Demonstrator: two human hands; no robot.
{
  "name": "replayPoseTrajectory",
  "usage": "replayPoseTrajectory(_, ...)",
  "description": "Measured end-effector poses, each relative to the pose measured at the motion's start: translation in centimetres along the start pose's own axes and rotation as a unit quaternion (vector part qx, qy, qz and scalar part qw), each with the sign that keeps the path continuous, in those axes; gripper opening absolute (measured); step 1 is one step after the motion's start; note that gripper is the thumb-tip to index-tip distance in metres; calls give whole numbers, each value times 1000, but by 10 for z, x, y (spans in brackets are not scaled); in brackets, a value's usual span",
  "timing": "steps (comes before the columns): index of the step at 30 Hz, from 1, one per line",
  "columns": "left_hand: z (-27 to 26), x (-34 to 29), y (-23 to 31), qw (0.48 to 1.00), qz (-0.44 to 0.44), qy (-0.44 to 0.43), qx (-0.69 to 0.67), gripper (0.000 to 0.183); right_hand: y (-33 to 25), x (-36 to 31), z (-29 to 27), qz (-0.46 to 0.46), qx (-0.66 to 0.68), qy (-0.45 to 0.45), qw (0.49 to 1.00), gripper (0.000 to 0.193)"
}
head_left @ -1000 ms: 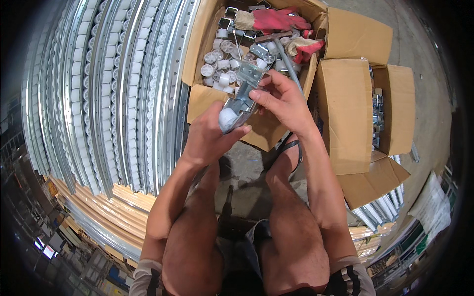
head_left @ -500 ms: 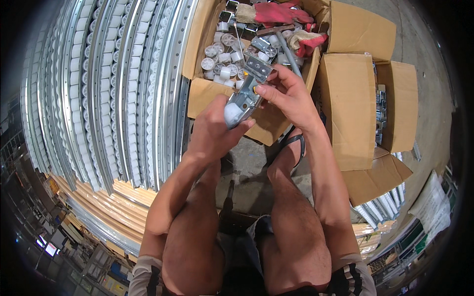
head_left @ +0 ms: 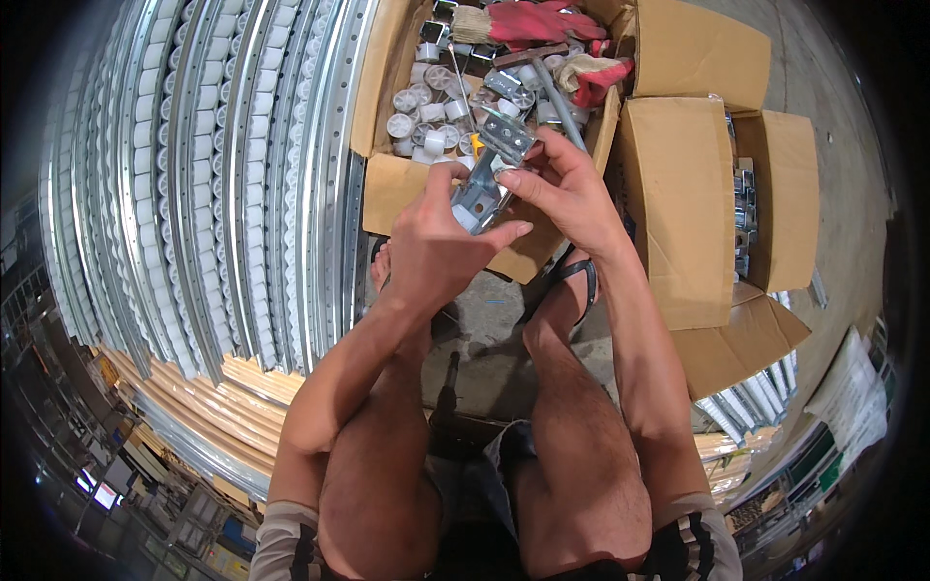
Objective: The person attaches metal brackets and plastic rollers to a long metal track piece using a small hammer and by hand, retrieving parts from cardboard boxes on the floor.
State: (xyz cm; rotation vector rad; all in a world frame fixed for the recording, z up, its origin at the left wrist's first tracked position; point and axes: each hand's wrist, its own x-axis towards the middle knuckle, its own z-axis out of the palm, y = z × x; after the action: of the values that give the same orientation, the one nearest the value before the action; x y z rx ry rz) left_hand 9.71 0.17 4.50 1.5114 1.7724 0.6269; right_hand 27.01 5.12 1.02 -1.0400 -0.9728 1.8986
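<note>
Between my hands, above an open cardboard box, is a shiny metal bracket [head_left: 507, 138] with a flat, holed end plate. My left hand [head_left: 434, 237] is closed around its lower part, the thumb stretched out along the near side. Partly covered by that hand, a white roller [head_left: 466, 218] sits in the channel. My right hand [head_left: 573, 198] pinches the upper part near the end plate, thumb on the near side. A white piece shows by the right thumb, too small to name. A small yellow piece [head_left: 476, 143] shows beside the bracket's far left edge; whether it is attached I cannot tell.
The cardboard box [head_left: 387, 198] holds loose white rollers [head_left: 435, 142], red-and-cream gloves [head_left: 533, 21] and a hammer [head_left: 559, 102]. Long metal rails with white rollers [head_left: 205, 145] stand at left. Another carton [head_left: 678, 213] with metal parts is at right.
My left hand has shifted up along the bracket, its fingers now higher and its thumb extended. The roller in the channel is more covered. My right hand keeps its pinch.
</note>
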Motion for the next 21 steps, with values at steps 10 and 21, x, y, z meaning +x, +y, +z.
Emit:
replayPoseTrajectory(10, -6, 2, -1, 998, 56, -5, -18, 71, -1, 0, 1, -2, 0, -11, 1000, 25)
replayPoseTrajectory(21, -7, 5, 2, 996, 86, 29, 10, 58, 0, -2, 6, -22, 5, -6, 1000, 31)
